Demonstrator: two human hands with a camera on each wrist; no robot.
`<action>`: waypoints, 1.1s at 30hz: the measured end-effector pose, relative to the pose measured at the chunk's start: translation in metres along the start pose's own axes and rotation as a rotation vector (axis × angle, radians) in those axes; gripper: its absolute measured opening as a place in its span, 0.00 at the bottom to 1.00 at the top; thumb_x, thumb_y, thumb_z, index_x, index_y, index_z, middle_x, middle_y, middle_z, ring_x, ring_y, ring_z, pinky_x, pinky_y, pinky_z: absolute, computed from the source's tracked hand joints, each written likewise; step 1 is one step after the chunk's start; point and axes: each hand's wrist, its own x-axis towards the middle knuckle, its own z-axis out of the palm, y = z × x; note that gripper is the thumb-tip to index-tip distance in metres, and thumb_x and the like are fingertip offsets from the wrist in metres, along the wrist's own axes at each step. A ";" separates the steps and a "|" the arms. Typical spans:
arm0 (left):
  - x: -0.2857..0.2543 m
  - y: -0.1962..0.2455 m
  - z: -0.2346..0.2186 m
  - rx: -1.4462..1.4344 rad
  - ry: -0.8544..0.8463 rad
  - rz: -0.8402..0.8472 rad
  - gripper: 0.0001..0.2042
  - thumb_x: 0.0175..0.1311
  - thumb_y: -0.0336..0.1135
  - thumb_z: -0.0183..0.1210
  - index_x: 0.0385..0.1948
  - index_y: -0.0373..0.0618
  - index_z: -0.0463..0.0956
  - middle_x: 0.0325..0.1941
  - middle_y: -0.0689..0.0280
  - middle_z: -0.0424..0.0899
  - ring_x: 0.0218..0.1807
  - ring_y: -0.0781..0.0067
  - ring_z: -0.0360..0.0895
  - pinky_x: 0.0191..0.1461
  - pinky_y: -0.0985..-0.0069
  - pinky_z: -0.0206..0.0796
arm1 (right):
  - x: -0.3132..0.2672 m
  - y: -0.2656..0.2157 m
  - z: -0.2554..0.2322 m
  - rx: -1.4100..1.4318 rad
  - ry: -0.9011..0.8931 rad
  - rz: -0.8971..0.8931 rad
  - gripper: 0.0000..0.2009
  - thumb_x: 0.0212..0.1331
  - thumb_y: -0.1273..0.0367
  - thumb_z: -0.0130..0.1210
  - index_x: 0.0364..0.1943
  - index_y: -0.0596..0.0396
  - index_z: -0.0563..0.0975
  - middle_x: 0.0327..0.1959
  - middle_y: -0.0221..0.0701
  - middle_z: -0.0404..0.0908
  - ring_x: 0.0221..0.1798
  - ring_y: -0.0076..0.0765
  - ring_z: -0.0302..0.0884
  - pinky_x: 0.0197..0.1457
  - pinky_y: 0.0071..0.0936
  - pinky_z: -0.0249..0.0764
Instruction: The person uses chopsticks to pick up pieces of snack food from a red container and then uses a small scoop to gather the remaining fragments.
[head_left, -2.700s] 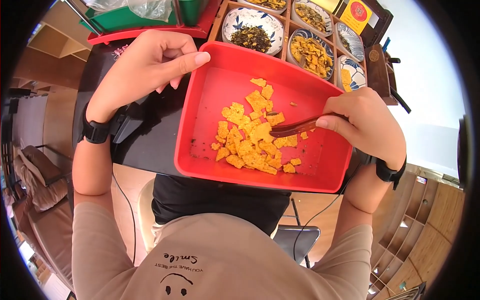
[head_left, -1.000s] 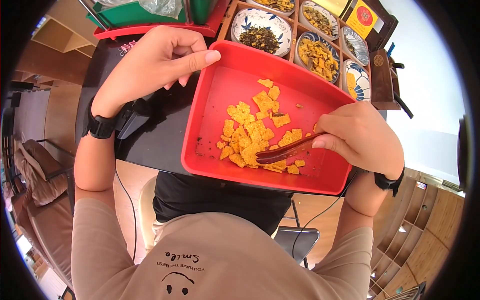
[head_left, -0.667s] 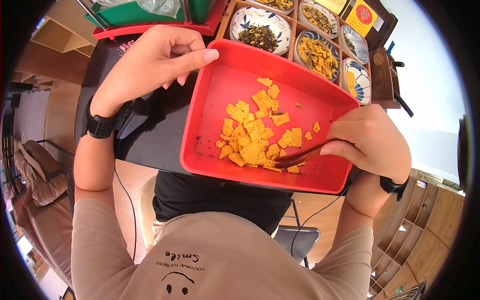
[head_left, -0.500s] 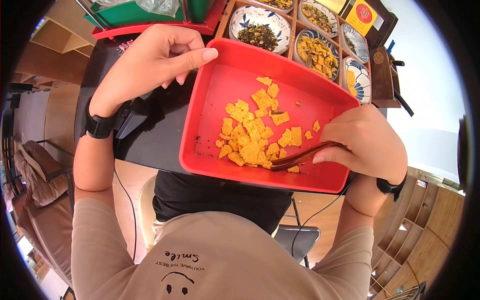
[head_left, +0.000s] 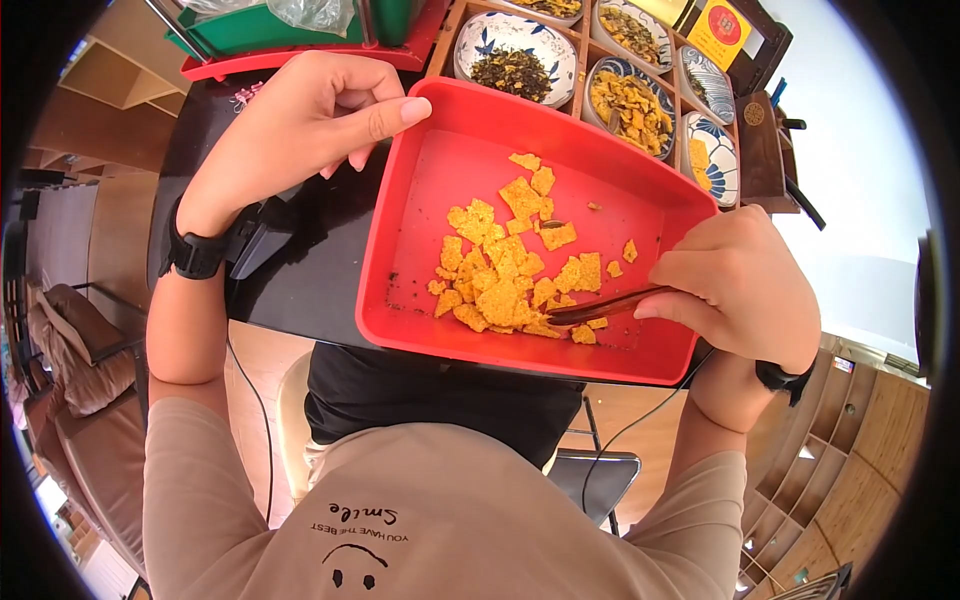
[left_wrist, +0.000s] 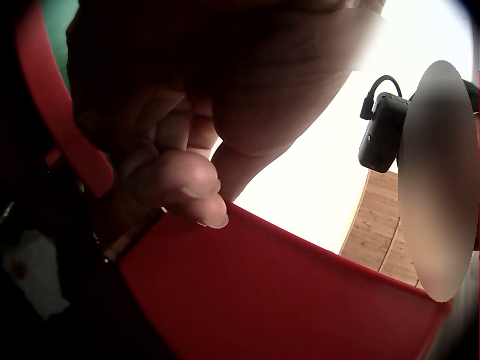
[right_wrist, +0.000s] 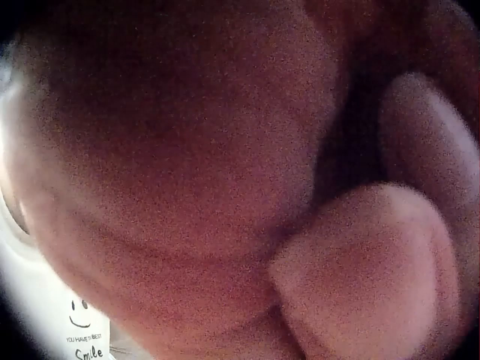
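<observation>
A red plastic tray (head_left: 420, 200) holds a loose pile of orange, flake-like pieces (head_left: 500, 285). At its far left corner, my left hand (head_left: 300, 125) pinches the rim between thumb and fingers. In the left wrist view, curled fingertips of the left hand (left_wrist: 180, 176) lie at the tray's red wall (left_wrist: 277, 292). My right hand (head_left: 745, 285) grips dark red-brown wooden tongs (head_left: 610, 303) over the tray's right side. The tips of the tongs reach the near right edge of the pile. In the right wrist view, the palm (right_wrist: 172, 165) and curled fingers fill the picture, hiding the tongs.
Behind the tray, a wooden compartment box (head_left: 583, 60) holds patterned dishes, among them one of dark dried leaves (head_left: 508, 75) and one of yellow pieces (head_left: 632, 110). A green bin (head_left: 225, 35) stands at the back left on the black table (head_left: 290, 290).
The tongs have moved from the middle of the pile to its near right edge, with small shifts back and forth. The left hand keeps its hold on the rim.
</observation>
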 end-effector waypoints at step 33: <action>0.000 0.003 -0.004 0.032 -0.042 -0.062 0.16 0.77 0.44 0.60 0.31 0.42 0.78 0.23 0.78 0.77 0.23 0.93 0.70 0.23 0.89 0.59 | -0.029 0.018 -0.021 0.134 0.109 0.458 0.11 0.52 0.68 0.73 0.34 0.61 0.85 0.23 0.43 0.79 0.23 0.48 0.76 0.29 0.32 0.71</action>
